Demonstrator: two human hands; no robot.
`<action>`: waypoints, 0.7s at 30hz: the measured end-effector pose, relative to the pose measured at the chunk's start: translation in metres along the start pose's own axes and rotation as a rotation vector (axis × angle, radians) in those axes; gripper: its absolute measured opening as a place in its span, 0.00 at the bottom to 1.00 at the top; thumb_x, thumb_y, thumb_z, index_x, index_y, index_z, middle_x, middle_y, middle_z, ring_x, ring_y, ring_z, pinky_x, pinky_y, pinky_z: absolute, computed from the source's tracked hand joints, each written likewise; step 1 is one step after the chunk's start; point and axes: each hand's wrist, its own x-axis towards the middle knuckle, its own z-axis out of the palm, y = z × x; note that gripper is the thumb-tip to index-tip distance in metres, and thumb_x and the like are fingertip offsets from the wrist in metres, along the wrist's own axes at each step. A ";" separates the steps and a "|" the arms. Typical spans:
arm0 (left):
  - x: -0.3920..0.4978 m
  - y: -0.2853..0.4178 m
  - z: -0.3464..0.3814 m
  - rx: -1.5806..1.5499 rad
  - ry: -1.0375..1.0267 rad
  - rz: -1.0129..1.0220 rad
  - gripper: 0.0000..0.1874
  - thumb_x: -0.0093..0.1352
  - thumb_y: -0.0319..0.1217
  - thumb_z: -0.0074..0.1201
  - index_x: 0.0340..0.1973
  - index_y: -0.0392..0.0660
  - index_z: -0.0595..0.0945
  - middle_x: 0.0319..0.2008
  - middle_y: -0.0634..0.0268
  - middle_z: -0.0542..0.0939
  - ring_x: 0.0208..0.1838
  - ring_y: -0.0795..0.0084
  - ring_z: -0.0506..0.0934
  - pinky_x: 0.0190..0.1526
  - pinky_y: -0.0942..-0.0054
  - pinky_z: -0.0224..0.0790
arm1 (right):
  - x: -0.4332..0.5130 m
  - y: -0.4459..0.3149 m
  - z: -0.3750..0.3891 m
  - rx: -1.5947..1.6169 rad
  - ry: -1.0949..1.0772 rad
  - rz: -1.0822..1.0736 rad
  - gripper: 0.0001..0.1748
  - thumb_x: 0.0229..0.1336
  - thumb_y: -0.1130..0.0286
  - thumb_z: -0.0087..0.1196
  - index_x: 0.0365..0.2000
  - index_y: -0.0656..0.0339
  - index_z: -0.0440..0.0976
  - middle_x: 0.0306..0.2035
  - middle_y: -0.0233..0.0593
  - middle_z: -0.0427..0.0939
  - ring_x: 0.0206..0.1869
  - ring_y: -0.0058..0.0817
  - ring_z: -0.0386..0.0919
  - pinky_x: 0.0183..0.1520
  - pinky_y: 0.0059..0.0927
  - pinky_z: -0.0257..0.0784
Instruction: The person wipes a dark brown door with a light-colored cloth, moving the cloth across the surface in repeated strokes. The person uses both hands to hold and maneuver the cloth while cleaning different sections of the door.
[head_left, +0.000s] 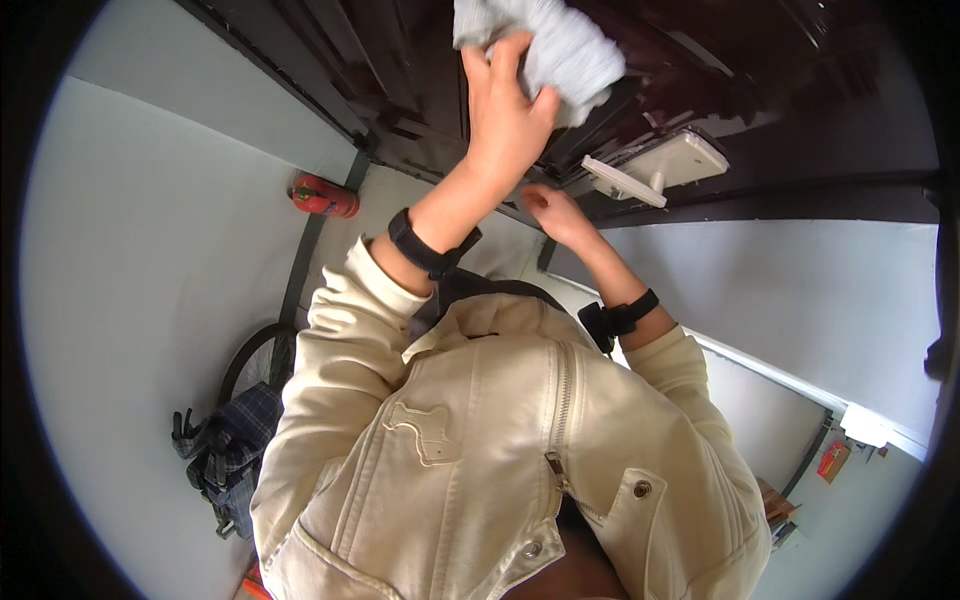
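Note:
My left hand (510, 112) is raised and grips a light grey-white cloth (574, 56), with the fingers spread over its near edge. The cloth is bunched, slightly blurred, and lies against or just before a glossy dark brown panelled door (757, 82). Lower and to the right, my right hand (559, 214) hangs before the door's lower part, fingers curled and blurred. No object shows in it, but the inside of its fingers is hidden. Beside it on the right is a pale lever handle (622, 181) on a backplate (686, 161). Neither hand touches the handle.
A red fire extinguisher (324, 196) stands on the floor by the left wall (150, 247). Further back on the left are a bicycle wheel (259, 360) and a dark plaid fabric bag (244, 435). On the right, a white wall (787, 270) adjoins the door frame.

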 end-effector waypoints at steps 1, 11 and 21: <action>0.009 0.008 0.004 -0.004 0.017 0.049 0.30 0.53 0.23 0.61 0.52 0.47 0.72 0.43 0.46 0.65 0.49 0.43 0.66 0.49 0.55 0.65 | -0.001 0.002 0.000 0.009 0.012 -0.030 0.17 0.60 0.66 0.49 0.46 0.61 0.76 0.40 0.50 0.81 0.45 0.41 0.80 0.48 0.34 0.73; -0.063 -0.055 0.003 0.383 -0.380 0.098 0.31 0.48 0.21 0.63 0.49 0.53 0.80 0.53 0.47 0.66 0.54 0.44 0.66 0.54 0.57 0.66 | -0.002 0.010 -0.018 0.296 0.096 0.074 0.17 0.63 0.72 0.48 0.51 0.65 0.71 0.44 0.42 0.80 0.44 0.27 0.79 0.46 0.26 0.74; -0.123 -0.064 0.045 0.106 -0.274 -0.207 0.26 0.51 0.19 0.58 0.47 0.48 0.79 0.47 0.47 0.66 0.47 0.44 0.71 0.47 0.59 0.70 | -0.022 0.028 -0.023 0.472 0.106 0.078 0.20 0.61 0.72 0.49 0.53 0.67 0.66 0.45 0.42 0.77 0.44 0.26 0.79 0.44 0.26 0.73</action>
